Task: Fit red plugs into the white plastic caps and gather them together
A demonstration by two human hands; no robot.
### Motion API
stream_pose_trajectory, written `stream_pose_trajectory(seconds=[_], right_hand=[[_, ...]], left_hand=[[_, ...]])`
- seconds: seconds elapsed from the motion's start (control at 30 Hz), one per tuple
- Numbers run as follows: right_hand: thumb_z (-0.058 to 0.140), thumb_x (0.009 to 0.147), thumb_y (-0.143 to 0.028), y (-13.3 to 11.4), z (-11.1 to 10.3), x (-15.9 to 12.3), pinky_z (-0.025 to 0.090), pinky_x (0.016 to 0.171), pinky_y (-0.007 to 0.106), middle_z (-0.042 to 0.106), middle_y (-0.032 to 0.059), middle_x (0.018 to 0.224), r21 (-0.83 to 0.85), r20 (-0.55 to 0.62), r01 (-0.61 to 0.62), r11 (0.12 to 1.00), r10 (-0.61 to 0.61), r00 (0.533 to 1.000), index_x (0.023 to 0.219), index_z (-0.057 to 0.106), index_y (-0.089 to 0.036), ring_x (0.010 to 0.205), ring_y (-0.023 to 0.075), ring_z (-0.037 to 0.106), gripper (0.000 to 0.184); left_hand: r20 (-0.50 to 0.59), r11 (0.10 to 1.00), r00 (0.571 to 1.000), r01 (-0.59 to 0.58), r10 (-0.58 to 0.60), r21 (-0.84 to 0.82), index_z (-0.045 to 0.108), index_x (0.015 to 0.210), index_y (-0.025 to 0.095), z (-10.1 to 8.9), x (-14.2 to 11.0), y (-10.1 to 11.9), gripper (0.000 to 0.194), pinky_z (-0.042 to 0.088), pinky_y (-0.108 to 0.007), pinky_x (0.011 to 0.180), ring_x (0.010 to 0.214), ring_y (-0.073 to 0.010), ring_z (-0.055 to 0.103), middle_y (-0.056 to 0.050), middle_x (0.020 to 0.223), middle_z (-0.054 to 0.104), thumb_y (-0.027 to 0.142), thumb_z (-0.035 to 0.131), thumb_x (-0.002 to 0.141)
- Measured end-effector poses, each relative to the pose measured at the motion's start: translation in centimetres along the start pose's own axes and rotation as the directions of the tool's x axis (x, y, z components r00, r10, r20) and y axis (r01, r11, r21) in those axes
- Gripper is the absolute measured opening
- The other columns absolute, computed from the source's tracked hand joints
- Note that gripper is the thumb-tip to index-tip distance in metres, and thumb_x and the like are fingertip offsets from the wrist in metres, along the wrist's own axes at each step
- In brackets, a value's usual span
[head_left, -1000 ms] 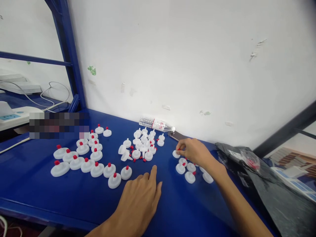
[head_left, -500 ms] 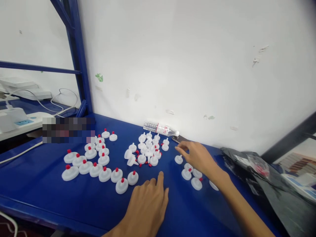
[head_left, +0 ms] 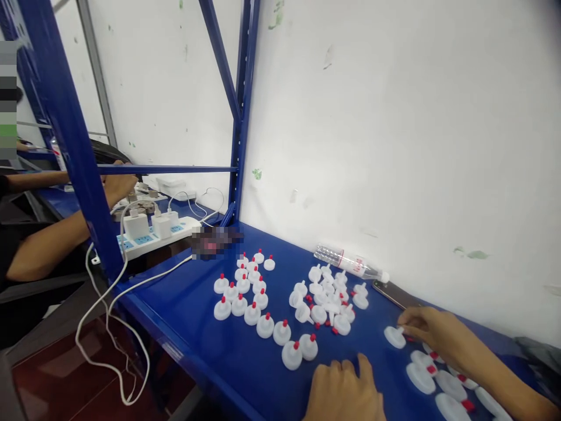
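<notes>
My left hand [head_left: 344,389] rests flat on the blue table [head_left: 228,345] at the bottom edge, fingers stretched out, holding nothing. My right hand [head_left: 436,336] reaches over a small group of white discs [head_left: 423,377] at the right, fingertips pinched beside a white disc [head_left: 394,337]; whether it grips anything is unclear. A heap of white parts and loose red caps [head_left: 328,301] lies mid-table. Several white discs with red caps [head_left: 252,307] stand in rows to the left.
A plastic water bottle [head_left: 350,266] lies against the white wall, a phone [head_left: 394,294] beside it. A blue rack post [head_left: 72,146] stands at left. A power strip with chargers [head_left: 149,231] and white cables lie beyond it, where another person's arm [head_left: 48,242] rests.
The view has swung left, so the table's contents sit further right and lower. My right hand has dropped back to the small disc group. The neighbouring bench and person's arm came into view.
</notes>
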State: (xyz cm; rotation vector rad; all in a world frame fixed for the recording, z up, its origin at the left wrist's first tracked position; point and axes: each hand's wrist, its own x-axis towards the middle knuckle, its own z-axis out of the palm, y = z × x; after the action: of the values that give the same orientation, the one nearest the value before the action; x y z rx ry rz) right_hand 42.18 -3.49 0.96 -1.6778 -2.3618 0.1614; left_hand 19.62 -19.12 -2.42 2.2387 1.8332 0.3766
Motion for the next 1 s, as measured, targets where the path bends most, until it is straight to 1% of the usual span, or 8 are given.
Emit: stream_pose_trajectory(seconds=[0.1, 0.23, 0.33, 0.47, 0.53, 0.7, 0.87, 1.0], right_hand=[[0.057, 0.082, -0.032, -1.4, -0.9, -0.4, 0.044, 0.057, 0.032, 0.075, 0.0033, 0.070, 0.062, 0.133, 0.002, 0.998, -0.011, 0.991, 0.073, 0.071, -0.027, 0.061, 0.0225, 0.067, 0.017], [0.056, 0.085, -0.031, -2.2, -2.9, -0.8, 0.043, 0.064, 0.031, 0.076, 0.0023, 0.075, 0.032, 0.056, -0.015, 0.999, 0.013, 0.998, 0.080, 0.071, -0.026, 0.070, 0.0220, 0.068, 0.017], [0.057, 0.088, -0.033, -1.9, -3.7, -0.9, 0.044, 0.066, 0.030, 0.078, 0.0025, 0.083, 0.028, 0.026, -0.061, 0.998, 0.060, 0.998, 0.087, 0.073, -0.025, 0.076, 0.0217, 0.070, 0.017], [0.064, 0.086, -0.031, -1.3, -3.8, -1.0, 0.048, 0.072, 0.032, 0.079, 0.0060, 0.093, 0.052, 0.024, -0.095, 0.994, 0.094, 0.995, 0.092, 0.076, -0.024, 0.085, 0.0243, 0.072, 0.016], [0.066, 0.084, -0.031, -1.3, -4.0, -1.2, 0.050, 0.072, 0.032, 0.080, 0.0059, 0.090, 0.094, 0.073, -0.081, 0.992, 0.074, 0.995, 0.090, 0.077, -0.023, 0.083, 0.0240, 0.072, 0.015], [0.069, 0.081, -0.032, -1.2, -5.2, -2.0, 0.055, 0.073, 0.029, 0.081, 0.0023, 0.084, 0.251, 0.248, -0.003, 0.968, -0.061, 0.967, 0.082, 0.080, -0.023, 0.082, 0.0221, 0.074, 0.014], [0.068, 0.080, -0.029, -0.5, -5.4, -2.2, 0.055, 0.078, 0.031, 0.081, 0.0032, 0.085, 0.283, 0.279, 0.023, 0.959, -0.105, 0.955, 0.084, 0.082, -0.022, 0.084, 0.0236, 0.075, 0.017], [0.070, 0.078, -0.031, -0.2, -4.6, -1.8, 0.054, 0.075, 0.029, 0.081, 0.0027, 0.084, 0.283, 0.302, 0.045, 0.958, -0.134, 0.944, 0.082, 0.082, -0.022, 0.082, 0.0226, 0.075, 0.015]], left_hand=[[0.023, 1.000, 1.000, -0.020, 0.020, 0.011, 0.057, 0.145, 0.015, -0.8, -0.6, 0.0, 0.056, 0.058, -0.038, 0.068, 0.088, -0.0343, 0.076, -0.019, 0.103, 0.078, 0.028, 0.064, 0.091], [-0.009, 0.997, 0.997, -0.071, 0.071, 0.022, 0.053, 0.148, 0.013, -1.8, -1.4, -0.1, 0.050, 0.060, -0.042, 0.075, 0.095, -0.0335, 0.075, -0.019, 0.112, 0.076, 0.019, 0.049, 0.099], [-0.051, 0.995, 0.995, -0.080, 0.083, 0.060, 0.055, 0.145, 0.012, -1.9, -1.7, -0.1, 0.047, 0.060, -0.041, 0.072, 0.090, -0.0323, 0.076, -0.017, 0.105, 0.077, 0.016, 0.044, 0.100], [-0.078, 0.990, 0.991, -0.098, 0.107, 0.104, 0.056, 0.144, 0.015, -1.8, -1.7, -0.1, 0.045, 0.060, -0.039, 0.067, 0.085, -0.0293, 0.077, -0.012, 0.099, 0.077, 0.016, 0.043, 0.101], [-0.082, 0.988, 0.990, -0.101, 0.111, 0.117, 0.057, 0.143, 0.015, -1.7, -1.7, -0.2, 0.044, 0.060, -0.037, 0.066, 0.083, -0.0282, 0.077, -0.011, 0.097, 0.077, 0.016, 0.042, 0.101], [-0.101, 0.983, 0.988, -0.099, 0.115, 0.152, 0.059, 0.140, 0.017, -1.7, -1.7, -0.1, 0.042, 0.058, -0.034, 0.066, 0.083, -0.0263, 0.077, -0.010, 0.097, 0.077, 0.017, 0.042, 0.102], [-0.049, 0.987, 0.994, -0.088, 0.095, 0.135, 0.058, 0.141, 0.017, -2.0, -1.6, 0.1, 0.043, 0.061, -0.041, 0.069, 0.086, -0.0293, 0.077, -0.010, 0.099, 0.077, 0.017, 0.041, 0.102], [-0.056, 0.985, 0.994, -0.085, 0.095, 0.148, 0.059, 0.140, 0.018, -2.2, -1.6, 0.2, 0.042, 0.061, -0.039, 0.069, 0.085, -0.0286, 0.077, -0.010, 0.098, 0.077, 0.017, 0.041, 0.103]])
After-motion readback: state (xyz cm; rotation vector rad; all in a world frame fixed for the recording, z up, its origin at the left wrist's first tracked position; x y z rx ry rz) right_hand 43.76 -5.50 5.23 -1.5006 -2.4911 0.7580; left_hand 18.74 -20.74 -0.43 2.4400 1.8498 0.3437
